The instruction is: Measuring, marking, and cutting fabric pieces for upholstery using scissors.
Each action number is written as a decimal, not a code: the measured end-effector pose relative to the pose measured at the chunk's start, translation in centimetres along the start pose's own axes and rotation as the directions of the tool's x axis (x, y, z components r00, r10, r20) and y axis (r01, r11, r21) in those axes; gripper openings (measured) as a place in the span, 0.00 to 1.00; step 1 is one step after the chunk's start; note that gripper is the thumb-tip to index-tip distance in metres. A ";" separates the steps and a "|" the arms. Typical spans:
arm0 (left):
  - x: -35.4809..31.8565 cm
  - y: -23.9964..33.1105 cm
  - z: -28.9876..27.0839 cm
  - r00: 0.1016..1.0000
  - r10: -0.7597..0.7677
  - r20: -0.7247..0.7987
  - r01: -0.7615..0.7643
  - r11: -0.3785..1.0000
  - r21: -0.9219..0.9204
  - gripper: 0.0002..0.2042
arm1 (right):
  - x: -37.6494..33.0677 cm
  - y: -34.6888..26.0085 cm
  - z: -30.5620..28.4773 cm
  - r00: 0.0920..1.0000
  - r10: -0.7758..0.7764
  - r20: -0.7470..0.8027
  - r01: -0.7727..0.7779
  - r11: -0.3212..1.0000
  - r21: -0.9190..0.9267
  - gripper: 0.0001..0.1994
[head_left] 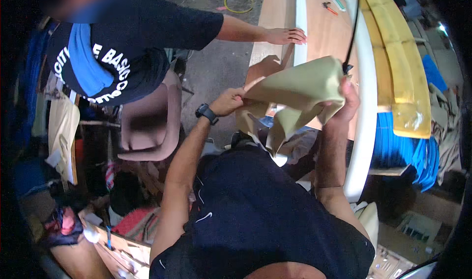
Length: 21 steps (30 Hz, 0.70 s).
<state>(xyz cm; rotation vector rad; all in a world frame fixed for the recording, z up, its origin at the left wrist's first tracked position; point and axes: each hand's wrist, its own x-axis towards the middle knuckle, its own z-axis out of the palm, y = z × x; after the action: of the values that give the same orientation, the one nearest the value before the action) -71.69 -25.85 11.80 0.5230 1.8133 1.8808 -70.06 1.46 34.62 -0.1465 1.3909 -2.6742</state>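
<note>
Hands work together: left hand [231, 101] pinches one edge of the olive-tan sheet [300, 89] and right hand [348, 102] grips its far corner above the wooden panel [327, 30], seemingly spreading it, which needs even tension.

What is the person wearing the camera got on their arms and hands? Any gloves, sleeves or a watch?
No gloves: both the left hand and the right hand are bare, and so are the forearms. A black wristwatch with a chunky round case sits on the left wrist. The right wrist shows nothing worn. The dark navy short-sleeved shirt ends high on the upper arms, with thin white marks on its front.
</note>
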 end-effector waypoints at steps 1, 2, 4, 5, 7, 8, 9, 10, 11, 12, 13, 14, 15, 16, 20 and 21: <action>-0.9 0.8 -0.9 0.994 0.105 -0.044 -0.103 0.994 0.042 0.14 | 0.9 -0.5 -0.3 0.998 -0.043 -0.049 0.041 0.999 -0.033 0.27; -2.0 0.5 -1.6 0.989 0.134 -0.067 -0.128 0.988 0.087 0.10 | 2.0 -1.0 -1.2 0.999 -0.014 -0.041 0.015 1.000 0.013 0.23; -4.3 3.0 -3.3 0.995 -0.018 -0.103 0.029 0.994 0.105 0.10 | 3.7 -1.7 -2.7 0.998 -0.053 -0.037 0.052 0.998 -0.039 0.17; -5.3 4.3 -3.7 0.979 -0.162 -0.125 0.176 0.978 0.110 0.14 | 4.7 -1.6 -4.1 0.997 -0.069 -0.015 0.068 0.995 -0.076 0.15; -7.5 5.9 -3.9 0.966 -0.122 -0.226 0.140 0.988 0.066 0.17 | 6.7 -0.7 -6.1 0.997 -0.067 -0.039 0.062 0.991 -0.121 0.14; -8.5 7.1 -4.1 0.953 -0.163 -0.256 0.170 0.985 0.003 0.16 | 7.4 -0.3 -7.0 0.994 -0.073 -0.077 0.058 0.982 -0.178 0.12; -9.6 8.2 -4.5 0.935 -0.208 -0.286 0.199 0.978 -0.061 0.15 | 8.0 0.2 -7.9 0.995 -0.069 -0.071 0.057 0.985 -0.162 0.12; -10.7 8.9 -5.0 0.949 -0.190 -0.250 0.190 0.981 -0.025 0.14 | 8.3 0.4 -8.1 0.997 -0.050 -0.063 0.038 0.984 -0.176 0.12; -11.5 9.5 -5.3 0.948 -0.185 -0.259 0.184 0.983 -0.027 0.14 | 8.4 0.6 -8.2 0.998 -0.029 -0.055 0.018 0.982 -0.191 0.11; -12.4 10.7 -5.4 0.963 -0.208 -0.171 0.228 0.968 0.104 0.14 | 8.4 1.1 -8.2 0.999 -0.043 -0.032 0.037 0.983 -0.181 0.10; -13.2 11.3 -5.5 0.966 -0.245 -0.085 0.258 0.937 0.234 0.15 | 8.4 1.5 -8.2 0.999 -0.032 -0.014 0.029 0.984 -0.175 0.10; -13.7 11.1 -6.1 0.928 -0.369 -0.044 0.366 0.887 0.282 0.19 | 8.3 1.9 -8.0 0.999 -0.037 0.003 0.037 0.978 -0.204 0.10; -14.3 11.3 -6.3 0.926 -0.372 -0.059 0.373 0.885 0.277 0.19 | 8.3 2.2 -7.9 0.999 -0.044 0.014 0.046 0.972 -0.232 0.10; -15.0 11.7 -6.5 0.935 -0.351 -0.045 0.349 0.894 0.280 0.20 | 8.5 2.7 -8.1 0.998 -0.056 0.042 0.065 0.963 -0.262 0.10; -18.5 11.4 -9.8 0.911 -0.378 -0.166 0.413 0.833 0.369 0.22 | 9.0 4.3 -5.8 0.994 -0.036 0.100 0.069 0.938 -0.340 0.10; -19.3 11.5 -10.5 0.879 -0.406 -0.250 0.477 0.745 0.467 0.22 | 8.5 4.2 -4.3 0.992 -0.041 0.117 0.077 0.942 -0.327 0.10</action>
<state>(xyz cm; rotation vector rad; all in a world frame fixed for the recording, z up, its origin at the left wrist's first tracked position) -62.77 -45.72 23.75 0.1043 2.2979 1.1180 -78.77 1.20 28.98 -0.3651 1.8141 -2.4109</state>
